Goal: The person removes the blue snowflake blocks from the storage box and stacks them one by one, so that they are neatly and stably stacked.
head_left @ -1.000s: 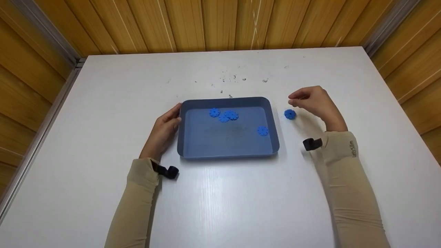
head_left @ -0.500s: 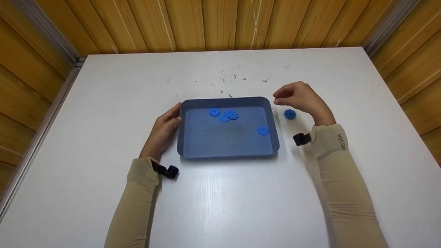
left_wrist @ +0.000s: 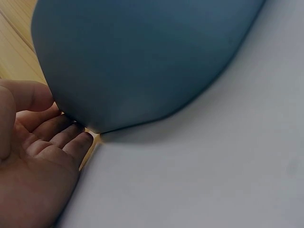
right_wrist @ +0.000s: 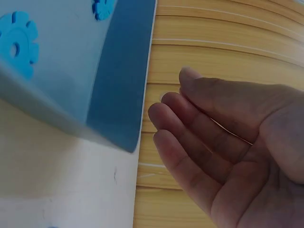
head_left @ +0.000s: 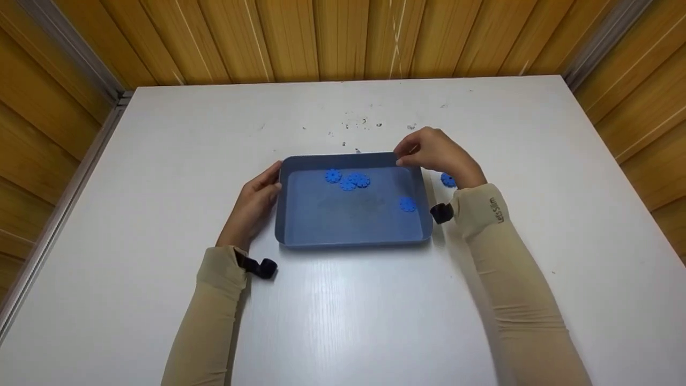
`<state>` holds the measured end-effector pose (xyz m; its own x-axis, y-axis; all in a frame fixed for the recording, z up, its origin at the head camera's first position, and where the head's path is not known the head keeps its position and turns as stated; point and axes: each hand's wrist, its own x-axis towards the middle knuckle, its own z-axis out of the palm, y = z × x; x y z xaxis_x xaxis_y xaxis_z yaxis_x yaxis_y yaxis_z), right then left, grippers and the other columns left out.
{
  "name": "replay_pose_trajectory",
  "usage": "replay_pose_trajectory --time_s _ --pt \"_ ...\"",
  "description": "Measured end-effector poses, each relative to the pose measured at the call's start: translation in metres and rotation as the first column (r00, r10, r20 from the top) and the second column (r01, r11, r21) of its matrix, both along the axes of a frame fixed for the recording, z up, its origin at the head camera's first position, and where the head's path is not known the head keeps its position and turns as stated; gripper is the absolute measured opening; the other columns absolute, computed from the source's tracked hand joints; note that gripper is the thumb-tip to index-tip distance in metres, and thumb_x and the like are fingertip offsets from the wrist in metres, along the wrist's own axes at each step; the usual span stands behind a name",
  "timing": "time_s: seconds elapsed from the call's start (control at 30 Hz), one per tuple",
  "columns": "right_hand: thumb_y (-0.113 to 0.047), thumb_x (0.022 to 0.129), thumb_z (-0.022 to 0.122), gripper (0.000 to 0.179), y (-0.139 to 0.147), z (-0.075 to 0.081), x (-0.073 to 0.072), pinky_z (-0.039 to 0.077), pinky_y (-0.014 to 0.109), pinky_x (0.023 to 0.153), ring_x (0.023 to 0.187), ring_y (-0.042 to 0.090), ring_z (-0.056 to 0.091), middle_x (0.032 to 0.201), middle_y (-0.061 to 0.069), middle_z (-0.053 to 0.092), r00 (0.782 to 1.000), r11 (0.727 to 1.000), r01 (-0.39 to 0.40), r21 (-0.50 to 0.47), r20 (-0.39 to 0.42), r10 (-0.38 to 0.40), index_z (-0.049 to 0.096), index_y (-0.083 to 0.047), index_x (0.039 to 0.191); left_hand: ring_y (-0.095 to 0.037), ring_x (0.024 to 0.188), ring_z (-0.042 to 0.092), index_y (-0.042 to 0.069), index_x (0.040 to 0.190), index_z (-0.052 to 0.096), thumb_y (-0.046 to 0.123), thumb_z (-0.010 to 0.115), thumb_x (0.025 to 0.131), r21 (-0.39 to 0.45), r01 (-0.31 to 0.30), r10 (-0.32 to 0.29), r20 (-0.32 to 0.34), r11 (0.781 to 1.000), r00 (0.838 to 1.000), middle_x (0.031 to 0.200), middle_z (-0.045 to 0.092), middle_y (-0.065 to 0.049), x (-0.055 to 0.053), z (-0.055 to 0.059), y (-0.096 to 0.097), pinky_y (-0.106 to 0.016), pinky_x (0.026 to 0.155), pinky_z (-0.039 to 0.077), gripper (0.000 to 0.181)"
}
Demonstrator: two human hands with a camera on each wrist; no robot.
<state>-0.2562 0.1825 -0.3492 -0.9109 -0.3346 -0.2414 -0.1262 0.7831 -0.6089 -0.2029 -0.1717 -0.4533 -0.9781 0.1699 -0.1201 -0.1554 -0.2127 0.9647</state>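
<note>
My left hand [head_left: 256, 198] touches the left wall of a blue-grey tray [head_left: 353, 242] from outside, its fingertips along the edge; in the left wrist view the left hand [left_wrist: 47, 137] meets the tray [left_wrist: 142, 71] at a corner. Over the tray's back right corner hangs my right hand [head_left: 434, 153], fingers bent toward the thumb. Nothing shows between the fingers of the right hand [right_wrist: 223, 133] in the right wrist view. Blue notched plastic discs lie inside: one disc [head_left: 333, 176] at back left, a few overlapping discs [head_left: 355, 180] beside it, another disc [head_left: 407, 205] near the right wall.
A further blue notched piece [head_left: 448, 179] is on the white table [head_left: 343, 311] right of the tray, partly hidden by the right wrist. Dark marks [head_left: 364, 121] spot the tabletop behind the tray. Wood-patterned walls [head_left: 343, 40] enclose the back and sides.
The right hand has moved left from above the loose blue piece to over the tray's back right corner. Its wrist now partly covers that piece. The left hand and the discs stay put.
</note>
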Motion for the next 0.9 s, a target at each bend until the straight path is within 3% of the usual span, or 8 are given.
replay_pose_trajectory --time_s 0.2,0.53,0.9 --pt "-0.012 0.087 0.069 0.030 -0.020 -0.011 -0.002 0.054 0.042 0.087 0.107 0.029 0.063 0.116 0.016 0.068 0.999 0.999 -0.049 -0.001 0.005 0.049 0.068 -0.003 0.116 -0.011 0.147 0.023 0.011 0.150 0.034 -0.001 0.044 0.096 -0.010 -0.010 0.011 0.009 1.000 1.000 0.158 0.029 -0.003 0.001 -0.002 0.000 -0.029 0.120 0.020 0.056" --pt "-0.011 0.085 0.071 0.030 -0.042 -0.036 -0.002 0.052 0.040 0.092 0.103 0.026 0.063 0.112 0.013 0.069 0.992 0.992 -0.129 -0.017 0.017 0.129 0.069 -0.003 0.114 -0.011 0.147 0.022 0.014 0.150 0.034 0.002 0.044 0.096 -0.066 0.007 -0.005 0.026 0.998 1.000 0.158 0.028 -0.001 0.004 -0.007 0.000 -0.030 0.120 0.019 0.056" --pt "-0.009 0.085 0.071 0.031 -0.060 -0.046 -0.003 0.051 0.040 0.095 0.104 0.026 0.063 0.114 0.012 0.069 0.990 0.990 -0.142 0.002 0.019 0.142 0.069 -0.004 0.115 -0.012 0.147 0.022 0.014 0.150 0.035 0.002 0.045 0.096 -0.095 0.004 -0.004 -0.001 0.995 1.000 0.158 0.029 -0.001 0.002 -0.008 0.000 -0.032 0.121 0.018 0.056"
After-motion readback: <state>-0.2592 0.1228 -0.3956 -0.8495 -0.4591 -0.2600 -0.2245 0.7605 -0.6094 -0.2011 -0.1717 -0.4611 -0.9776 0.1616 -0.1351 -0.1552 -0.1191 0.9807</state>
